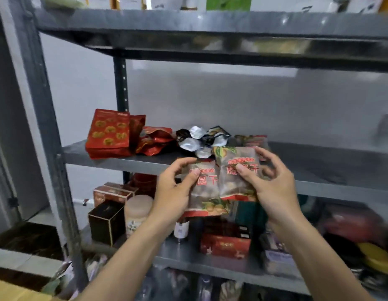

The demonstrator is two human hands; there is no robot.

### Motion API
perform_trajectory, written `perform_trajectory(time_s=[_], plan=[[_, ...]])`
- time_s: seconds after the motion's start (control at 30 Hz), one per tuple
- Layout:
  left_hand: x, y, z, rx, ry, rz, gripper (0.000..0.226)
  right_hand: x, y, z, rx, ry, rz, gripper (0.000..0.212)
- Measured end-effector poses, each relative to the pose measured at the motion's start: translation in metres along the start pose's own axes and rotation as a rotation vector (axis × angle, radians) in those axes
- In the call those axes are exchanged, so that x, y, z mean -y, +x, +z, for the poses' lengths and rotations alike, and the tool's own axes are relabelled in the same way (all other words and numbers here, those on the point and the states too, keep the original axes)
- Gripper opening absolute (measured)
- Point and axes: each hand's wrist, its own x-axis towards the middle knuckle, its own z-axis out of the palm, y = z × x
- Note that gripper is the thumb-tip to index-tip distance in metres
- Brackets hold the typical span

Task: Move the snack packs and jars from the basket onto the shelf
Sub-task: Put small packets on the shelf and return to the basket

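1. Each grip pinches one pack, thumb on the print: left hand [173, 192] the left snack pack [207, 192], right hand [273, 185] the right snack pack [238, 177], both just before the shelf [115, 161] front edge.
2. Risk: the packs overlap, so one may slip; pushing in could shove the foil pouches [195, 140].
3. Long axes stand roughly upright, print facing the person.

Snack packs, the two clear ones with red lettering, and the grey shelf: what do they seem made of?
Clear snack packs with red lettering: seemingly thin glossy plastic film; the contents show through. Grey shelf: probably painted metal, judging by its perforated upright.
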Motion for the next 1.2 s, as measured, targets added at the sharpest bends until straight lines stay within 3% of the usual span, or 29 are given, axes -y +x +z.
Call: perform_trajectory(time_s=[0.2, 0.4, 0.63, 0.9, 1.1, 1.2], plan=[[0.011, 0.088, 0.102, 0.105, 0.064, -0.004, 0.016, 0.005, 0.076, -0.078, -0.178, -0.105, -0.011, 0.063], [0.057, 0.171, 0.17, 0.141, 0.199, -0.096, 0.016, -0.016, 0.17, -0.096, -0.183, -0.166, 0.082, 0.059], [0.087, 0.202, 0.195, 0.152, 0.361, -0.086, 0.028, -0.066, 0.228, -0.082, -0.175, -0.328, 0.194, 0.071], [0.083, 0.204, 0.193, 0.217, 0.428, -0.131, 0.038, -0.061, 0.225, -0.098, -0.078, -0.458, 0.242, 0.068], [0.058, 0.177, 0.196, 0.234, 0.691, -0.068, 0.055, -0.049, 0.209, -0.113, 0.017, -0.572, 0.19, 0.076], [0.048, 0.165, 0.196, 0.226, 0.784, -0.025, 0.058, -0.042, 0.2, -0.119, 0.047, -0.746, 0.069, 0.089]])
